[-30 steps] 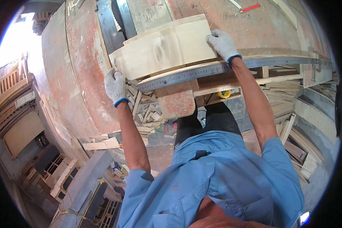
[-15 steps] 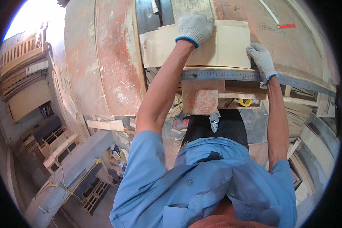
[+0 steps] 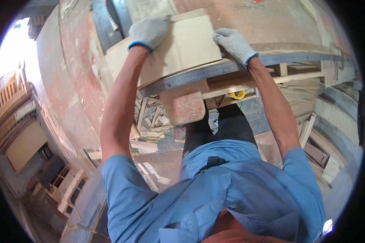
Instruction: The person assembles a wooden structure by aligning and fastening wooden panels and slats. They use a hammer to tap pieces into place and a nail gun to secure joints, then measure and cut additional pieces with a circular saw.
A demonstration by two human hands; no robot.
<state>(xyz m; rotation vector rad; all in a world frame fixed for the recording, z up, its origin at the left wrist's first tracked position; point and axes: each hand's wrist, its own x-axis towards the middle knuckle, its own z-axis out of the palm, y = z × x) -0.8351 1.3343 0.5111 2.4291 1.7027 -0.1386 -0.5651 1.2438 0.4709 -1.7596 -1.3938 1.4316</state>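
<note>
A thin pale wooden board [image 3: 190, 42] lies on the worn, reddish-stained worktop [image 3: 79, 77], its near edge along a long metal ruler [image 3: 215, 72]. My left hand [image 3: 151, 32], in a grey knit glove with blue cuff, is closed over the board's far edge; its fingertips are partly hidden. My right hand [image 3: 234, 45], gloved the same way, has thumb and fingers at the board's right end, with its wrist above the ruler. Beyond my left hand, a dark metal plate [image 3: 105, 28] with a slot is set in the worktop; a narrow strip shows at the slot.
Under the near edge juts a rounded, red-stained panel [image 3: 186, 108]. A wooden shelf holds a yellow round item [image 3: 237, 95]. Wood offcuts [image 3: 154, 117] litter the floor. At left stand stacked wooden frames [image 3: 6, 95]; more boards [image 3: 326, 150] lean at right.
The view has turned, so worktop, board and ruler appear shifted left and tilted. Both hands stay at the board; any sliding of the board is hard to tell.
</note>
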